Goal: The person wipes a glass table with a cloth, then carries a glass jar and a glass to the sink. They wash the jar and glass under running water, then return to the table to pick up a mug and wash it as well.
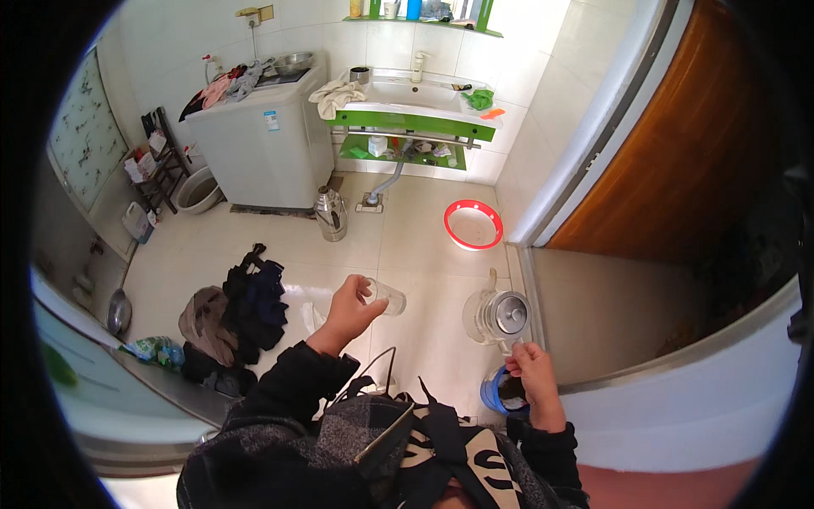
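Note:
My left hand (356,308) is closed around a clear drinking glass (389,299), which tilts towards the right. In my right hand (533,372) is the handle of a clear glass teapot (478,316) with a round metal lid (510,312); its spout points away from me. The glass and the teapot are apart. Below the teapot, partly behind my right hand, stands a blue bin (491,391) with dark contents. Whether the teapot holds liquid, I cannot tell.
A red-rimmed basin (474,247) and a metal thermos flask (331,215) stand on the tiled floor. Dark clothes (254,305) lie at left. Beyond are a washing machine (261,153) and a washbasin (407,95). A brown door (642,146) is at right.

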